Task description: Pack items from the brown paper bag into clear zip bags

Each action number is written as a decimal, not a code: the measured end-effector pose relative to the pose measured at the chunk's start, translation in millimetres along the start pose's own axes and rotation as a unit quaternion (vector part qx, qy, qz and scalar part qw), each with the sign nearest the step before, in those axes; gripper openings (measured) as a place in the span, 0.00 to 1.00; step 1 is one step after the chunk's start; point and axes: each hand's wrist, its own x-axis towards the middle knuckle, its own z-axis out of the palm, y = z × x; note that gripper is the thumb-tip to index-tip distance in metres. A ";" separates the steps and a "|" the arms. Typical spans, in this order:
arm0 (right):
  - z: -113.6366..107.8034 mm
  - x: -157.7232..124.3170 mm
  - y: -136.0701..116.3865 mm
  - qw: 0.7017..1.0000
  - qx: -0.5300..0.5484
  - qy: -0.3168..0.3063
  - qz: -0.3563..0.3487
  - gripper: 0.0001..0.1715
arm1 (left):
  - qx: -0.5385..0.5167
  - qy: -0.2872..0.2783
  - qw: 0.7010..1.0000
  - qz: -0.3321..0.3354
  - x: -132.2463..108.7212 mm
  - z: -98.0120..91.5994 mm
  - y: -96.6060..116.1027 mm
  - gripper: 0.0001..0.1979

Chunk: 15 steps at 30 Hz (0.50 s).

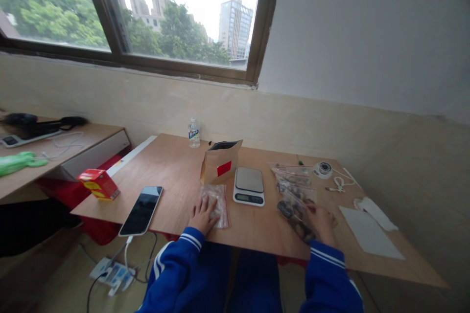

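Note:
My left hand [203,216] lies flat with fingers spread on a clear zip bag with a red edge [217,201] near the table's front edge. My right hand [321,223] is closed on a clear bag of dark pieces [294,215] at the front right. Between the hands stands a small digital kitchen scale [249,185]. Behind the left bag stands an open brown paper pouch with a red label [220,162]. Several more clear bags with dark contents [293,179] lie behind my right hand.
A phone [141,210] on a cable lies at the front left, a red box [99,184] beyond it. A water bottle [194,132] stands at the back. A tape roll [323,169], white cord [340,183] and white sheets [369,236] lie right. A power strip [112,274] is on the floor.

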 end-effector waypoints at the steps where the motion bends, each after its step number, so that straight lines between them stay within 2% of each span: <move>1: -6.1 -7.9 3.0 0.999 0.035 -0.016 0.006 0.19 | -0.005 0.001 1.000 -0.001 1.6 -4.3 0.9 0.29; 3: -19.8 -24.8 4.2 0.992 0.112 -0.044 0.021 0.21 | -0.021 0.028 0.999 -0.004 3.8 -12.4 3.3 0.30; 5: -33.4 -41.1 -4.6 0.981 0.187 -0.051 0.021 0.23 | -0.063 0.087 0.994 -0.006 2.8 -20.6 8.3 0.29; 8: -48.4 -60.8 -40.3 0.966 0.253 -0.037 0.026 0.24 | -0.216 0.172 0.961 0.014 -9.0 -36.0 27.0 0.22; 9: -51.3 -66.4 -57.5 0.960 0.278 -0.039 0.017 0.24 | -0.295 0.164 0.941 0.042 -15.6 -41.7 36.5 0.18; 10: -53.2 -71.9 -76.4 0.950 0.308 -0.042 0.007 0.23 | -0.381 0.126 0.913 0.070 -23.1 -47.3 47.3 0.16; 12: -53.6 -83.9 -116.6 0.927 0.368 -0.072 -0.020 0.21 | -0.537 0.017 0.837 0.103 -38.4 -56.5 69.7 0.19; 13: -52.1 -90.8 -136.2 0.911 0.396 -0.104 -0.038 0.22 | -0.583 -0.032 0.802 0.124 -45.0 -59.5 79.6 0.20; 14: -49.7 -98.2 -154.2 0.896 0.419 -0.141 -0.048 0.22 | -0.613 -0.056 0.775 0.143 -50.2 -61.2 87.5 0.20; 15: -46.4 -106.0 -169.9 0.878 0.437 -0.184 -0.064 0.22 | -0.636 -0.052 0.755 0.149 -53.7 -61.6 93.1 0.21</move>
